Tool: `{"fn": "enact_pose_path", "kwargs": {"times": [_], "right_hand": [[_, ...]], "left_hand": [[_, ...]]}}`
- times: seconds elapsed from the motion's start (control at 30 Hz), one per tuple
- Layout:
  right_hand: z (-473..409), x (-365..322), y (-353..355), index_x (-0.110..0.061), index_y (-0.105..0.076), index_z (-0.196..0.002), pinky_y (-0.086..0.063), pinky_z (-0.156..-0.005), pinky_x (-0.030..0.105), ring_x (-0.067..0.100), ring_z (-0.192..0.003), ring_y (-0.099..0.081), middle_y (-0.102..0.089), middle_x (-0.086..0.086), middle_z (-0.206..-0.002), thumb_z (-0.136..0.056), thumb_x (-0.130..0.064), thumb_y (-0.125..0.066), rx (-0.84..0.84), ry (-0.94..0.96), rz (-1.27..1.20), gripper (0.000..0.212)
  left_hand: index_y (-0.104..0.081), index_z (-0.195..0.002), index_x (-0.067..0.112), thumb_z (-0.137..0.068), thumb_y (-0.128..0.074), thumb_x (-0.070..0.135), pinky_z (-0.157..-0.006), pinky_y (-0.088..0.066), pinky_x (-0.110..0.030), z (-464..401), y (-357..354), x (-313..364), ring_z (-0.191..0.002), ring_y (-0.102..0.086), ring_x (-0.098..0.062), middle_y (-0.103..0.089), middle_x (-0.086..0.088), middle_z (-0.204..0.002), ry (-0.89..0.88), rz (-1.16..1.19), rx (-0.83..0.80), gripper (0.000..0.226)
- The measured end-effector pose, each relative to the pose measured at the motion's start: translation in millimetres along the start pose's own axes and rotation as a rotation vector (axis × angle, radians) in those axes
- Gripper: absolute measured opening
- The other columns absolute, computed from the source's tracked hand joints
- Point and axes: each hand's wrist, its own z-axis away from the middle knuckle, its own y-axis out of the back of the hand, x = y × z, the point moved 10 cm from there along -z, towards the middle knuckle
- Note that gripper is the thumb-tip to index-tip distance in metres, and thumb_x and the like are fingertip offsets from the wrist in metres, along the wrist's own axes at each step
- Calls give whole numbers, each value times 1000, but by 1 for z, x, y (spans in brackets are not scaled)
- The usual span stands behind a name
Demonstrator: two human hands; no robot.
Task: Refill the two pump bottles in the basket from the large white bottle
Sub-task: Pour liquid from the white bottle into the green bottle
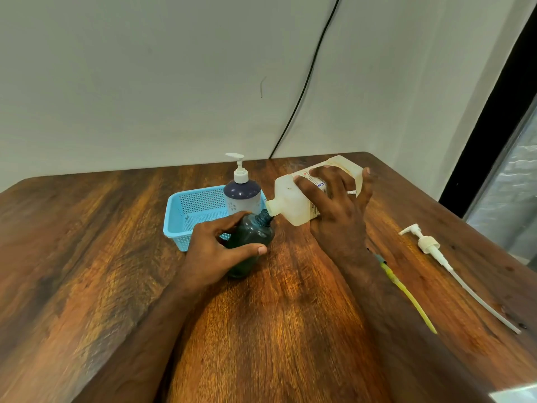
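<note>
While tipped, large white bottle point(302, 196), label "CH", in right grip point(340, 205); left grip point(215, 251) round dark bottle point(252, 242).

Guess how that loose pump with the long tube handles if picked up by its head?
The pump is small plastic, so probably very light. Its thin dip tube lies slightly curved on the table, so it would likely flex and swing. It may drip.

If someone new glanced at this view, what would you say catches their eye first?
Mid-table, the right hand tips the large white bottle so its spout meets the open neck of the dark green bottle, which the left hand holds. Just behind, a blue basket holds a purple pump bottle. At the right, a removed white pump lies on the wooden table.
</note>
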Motion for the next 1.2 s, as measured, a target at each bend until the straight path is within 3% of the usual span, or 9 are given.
{"fn": "enact_pose_path", "kwargs": {"times": [0.33, 0.5, 0.7, 1.2], "right_hand": [[0, 0, 0, -32, -47, -137, 13, -119, 53, 37, -136, -39, -53, 15, -138, -76, -30, -77, 4, 4, 0, 68], [-1, 0, 1, -33, -46, -136, 11, -119, 53, 37, -135, -41, -54, 14, -137, -79, -37, -65, 6, -11, -17, 60], [0, -1, 0, -32, -47, -136, 14, -119, 52, 38, -135, -42, -53, 15, -139, -76, -31, -78, 3, 0, 6, 68], [0, 0, 0, -32, -49, -136, 10, -118, 55, 38, -135, -43, -53, 14, -138, -73, -26, -84, 9, 2, 12, 73]], "left_hand": [[-61, -132, 35, -57, -82, 54, -84, -42, -15, 1, 0, 1, -107, -52, 9, -61, 21, -122, -8, -8, -8, 80], [-60, -133, 33, -59, -83, 50, -81, -41, -12, 1, 1, 4, -104, -52, 10, -59, 23, -121, -15, -18, 4, 79], [-60, -134, 32, -57, -81, 53, -83, -41, -14, 1, 1, 3, -105, -51, 10, -60, 20, -124, -6, -10, -4, 83], [-61, -130, 35, -56, -82, 52, -80, -40, -12, 2, 0, 3, -106, -51, 10, -59, 27, -117, 4, 20, -2, 79]]}}
